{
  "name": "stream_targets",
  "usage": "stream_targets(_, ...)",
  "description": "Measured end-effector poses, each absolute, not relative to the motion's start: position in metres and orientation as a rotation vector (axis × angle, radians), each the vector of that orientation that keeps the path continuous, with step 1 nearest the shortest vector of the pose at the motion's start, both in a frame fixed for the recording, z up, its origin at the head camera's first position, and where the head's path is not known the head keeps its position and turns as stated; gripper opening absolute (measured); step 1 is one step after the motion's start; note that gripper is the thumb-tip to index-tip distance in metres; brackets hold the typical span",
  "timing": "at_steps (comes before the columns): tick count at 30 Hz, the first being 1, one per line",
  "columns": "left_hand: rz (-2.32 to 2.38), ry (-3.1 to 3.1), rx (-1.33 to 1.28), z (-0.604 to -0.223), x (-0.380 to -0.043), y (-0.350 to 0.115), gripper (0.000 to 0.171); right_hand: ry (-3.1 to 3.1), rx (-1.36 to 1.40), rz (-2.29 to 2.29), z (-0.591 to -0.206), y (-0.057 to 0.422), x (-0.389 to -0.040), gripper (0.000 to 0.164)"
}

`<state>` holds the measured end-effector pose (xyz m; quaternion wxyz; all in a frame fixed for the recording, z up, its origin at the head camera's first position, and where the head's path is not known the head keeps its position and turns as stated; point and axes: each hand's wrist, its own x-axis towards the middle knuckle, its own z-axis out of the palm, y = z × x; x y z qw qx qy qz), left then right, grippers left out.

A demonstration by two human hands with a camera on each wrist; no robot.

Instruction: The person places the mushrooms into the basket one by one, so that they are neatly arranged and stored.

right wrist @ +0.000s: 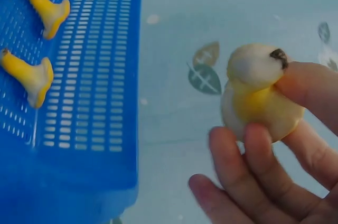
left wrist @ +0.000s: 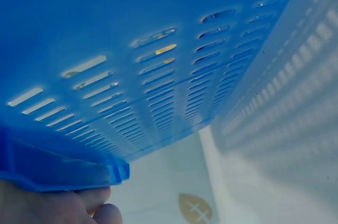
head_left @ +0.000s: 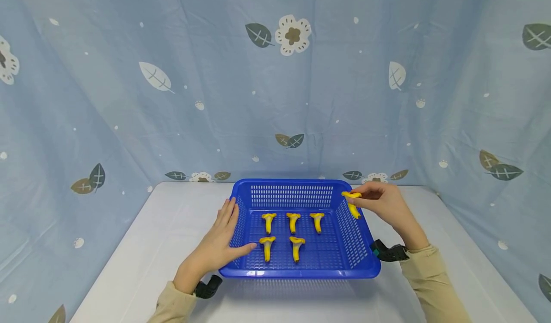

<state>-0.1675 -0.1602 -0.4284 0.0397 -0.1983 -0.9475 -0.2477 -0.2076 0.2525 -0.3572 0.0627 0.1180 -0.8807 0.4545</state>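
A blue plastic basket [head_left: 301,273] with slotted walls stands on the table. Several yellow chanterelle mushrooms [head_left: 293,221] lie on its floor: three in the back row, two in the front row, caps toward the far side. At the basket's right wall, my right hand [head_left: 380,204] pinches another chanterelle [right wrist: 259,94] between thumb and fingers, with its dark stem end toward the right wrist camera. My left hand [head_left: 217,246] rests on the left rim with its fingers straight and its thumb reaching inward. In the left wrist view, its fingertips [left wrist: 95,200] touch the rim.
A white table [head_left: 172,217] lies under the basket. Behind it and along both sides hangs a light blue curtain [head_left: 241,98] with leaf and flower prints. Black straps with small devices sit on the left wrist [head_left: 208,287] and the right wrist [head_left: 389,251].
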Motion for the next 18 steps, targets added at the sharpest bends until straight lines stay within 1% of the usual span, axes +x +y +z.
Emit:
stream_targets(7, -0.746, -2.895, -0.629, -0.428, -0.168, -0.16, 0.11, -2.776, 0.475, 1.243, -0.353, 0.229, -0.222, 0.028)
stream_targets(12, -0.747, -2.891, -0.627, -0.43, -0.169, -0.16, 0.109, -2.87, 0.508, 1.158, -0.353, 0.214, -0.229, 0.019)
stream_targets(18, -0.759, -2.894, -0.62, -0.429, -0.168, -0.161, 0.11, -2.99, 0.574, 1.185, -0.358, 0.201, -0.235, 0.015)
